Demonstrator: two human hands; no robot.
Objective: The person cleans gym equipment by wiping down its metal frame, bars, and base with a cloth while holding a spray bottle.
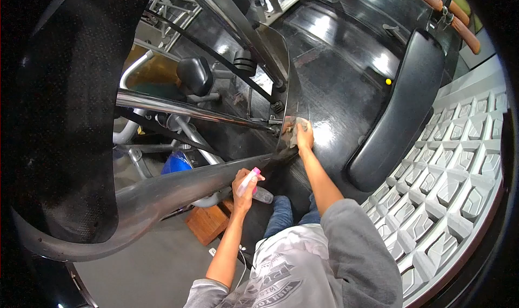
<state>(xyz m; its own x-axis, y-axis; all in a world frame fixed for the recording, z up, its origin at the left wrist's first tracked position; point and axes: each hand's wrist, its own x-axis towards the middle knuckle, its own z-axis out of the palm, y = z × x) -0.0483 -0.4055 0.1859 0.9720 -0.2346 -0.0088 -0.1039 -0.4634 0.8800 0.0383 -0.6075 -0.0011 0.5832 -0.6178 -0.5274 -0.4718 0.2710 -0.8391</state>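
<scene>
My left hand (241,188) is wrapped around the neck of a spray bottle (263,195) with a pink and white trigger head and a clear body. It is close to the curved dark frame tube of a gym machine. Further forward, my right hand (305,139) presses a greyish cloth (294,137) against the edge of a glossy dark panel (292,92) on that machine. Part of the cloth is hidden behind my fingers.
Chrome guide rods (189,109) run toward the panel from the left. A black padded bench (397,113) stands at right, before a textured white wall (459,167). A wooden block (207,225) lies below the frame tube. A yellow ball (388,82) shows near the bench.
</scene>
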